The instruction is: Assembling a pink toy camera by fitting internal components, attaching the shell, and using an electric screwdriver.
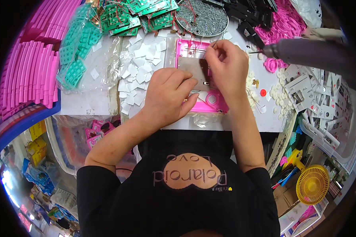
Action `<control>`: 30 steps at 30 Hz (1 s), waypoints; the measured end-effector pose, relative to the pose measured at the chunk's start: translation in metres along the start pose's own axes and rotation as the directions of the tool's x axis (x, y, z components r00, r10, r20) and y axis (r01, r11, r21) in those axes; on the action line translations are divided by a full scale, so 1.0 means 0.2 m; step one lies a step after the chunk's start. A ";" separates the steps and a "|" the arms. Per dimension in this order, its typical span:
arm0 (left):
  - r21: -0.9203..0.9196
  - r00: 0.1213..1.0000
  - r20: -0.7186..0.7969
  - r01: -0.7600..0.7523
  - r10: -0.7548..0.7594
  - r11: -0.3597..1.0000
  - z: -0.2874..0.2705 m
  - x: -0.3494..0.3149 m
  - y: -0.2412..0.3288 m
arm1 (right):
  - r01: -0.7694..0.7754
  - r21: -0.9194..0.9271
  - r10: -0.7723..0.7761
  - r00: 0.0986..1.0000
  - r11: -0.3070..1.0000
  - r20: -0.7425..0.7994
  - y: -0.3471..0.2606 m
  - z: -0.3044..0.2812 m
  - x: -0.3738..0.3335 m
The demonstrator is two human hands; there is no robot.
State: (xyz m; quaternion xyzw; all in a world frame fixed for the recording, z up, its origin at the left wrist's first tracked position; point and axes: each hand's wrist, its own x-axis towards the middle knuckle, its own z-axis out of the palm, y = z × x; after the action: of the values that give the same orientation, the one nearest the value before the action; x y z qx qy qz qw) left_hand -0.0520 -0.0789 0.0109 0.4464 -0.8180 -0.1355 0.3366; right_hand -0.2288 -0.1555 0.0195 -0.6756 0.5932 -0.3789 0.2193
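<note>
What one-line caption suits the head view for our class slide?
Left hand and right hand work at a pink casing, white squares and circuit boards nearby.

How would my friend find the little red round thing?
On the white table, find the person's right hand. Look to its right and a bit lower, near lots of small whitish pieces. The little round disc there is bright red, unlike those pale neighbours.

White tabletop — paper squares, green circuit boards, red disc
</note>
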 end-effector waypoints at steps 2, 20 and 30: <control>-0.024 1.000 -0.018 0.003 -0.003 1.000 0.00 0.00 -0.01 | -0.054 0.110 0.048 0.997 0.992 0.059 0.00 -0.06 -0.02; -0.063 0.959 -0.179 0.211 -0.219 0.976 -0.01 0.44 -0.29 | 0.511 -0.140 -0.427 0.816 0.848 0.390 -0.01 -0.26 -0.10; -0.363 0.967 0.013 0.241 -0.254 0.900 -0.06 0.41 -0.25 | 0.460 -0.352 -0.437 0.887 0.815 0.146 0.09 -0.10 0.09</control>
State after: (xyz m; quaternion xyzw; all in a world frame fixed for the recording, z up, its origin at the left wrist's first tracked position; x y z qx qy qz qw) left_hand -0.0413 -0.1736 0.0288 0.4794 -0.7097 -0.3174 0.4071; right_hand -0.2551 -0.1733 0.0235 -0.8362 0.4723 -0.2787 0.0070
